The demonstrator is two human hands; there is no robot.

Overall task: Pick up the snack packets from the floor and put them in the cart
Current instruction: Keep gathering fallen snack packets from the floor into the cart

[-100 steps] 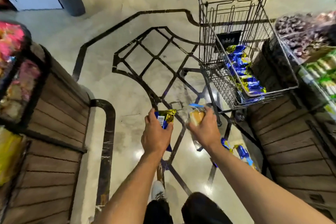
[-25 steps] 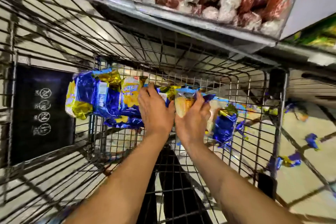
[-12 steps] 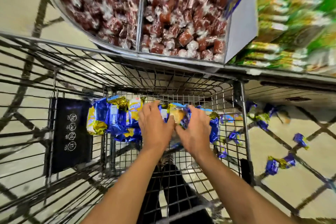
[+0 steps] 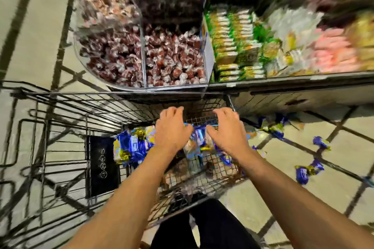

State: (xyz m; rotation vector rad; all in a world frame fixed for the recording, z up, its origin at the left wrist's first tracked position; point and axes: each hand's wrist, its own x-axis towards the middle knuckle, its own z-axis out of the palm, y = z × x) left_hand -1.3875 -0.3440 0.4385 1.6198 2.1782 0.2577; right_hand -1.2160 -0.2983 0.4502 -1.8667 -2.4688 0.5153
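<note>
The black wire cart [image 4: 60,107] stands below me. Several blue and gold snack packets [image 4: 131,147] lie on its floor. My left hand [image 4: 172,129] and my right hand [image 4: 226,129] hover side by side above the cart's right end, fingers spread and loosely bent, holding nothing. Between and below them lie more packets [image 4: 197,145], one with a clear window. Other blue packets [image 4: 305,172] are scattered on the floor right of the cart, with more [image 4: 320,142] further back.
A display counter [image 4: 283,85] runs just behind the cart, with clear bins of red-wrapped sweets [image 4: 162,60] and rows of green packs [image 4: 232,46]. A black sign panel [image 4: 102,164] hangs on the cart. My dark trousers [image 4: 212,228] show below.
Both hands have let go of their packets, which now lie in the cart. The hands have lifted and moved apart, fingers spread. The view has tilted up toward the counter.
</note>
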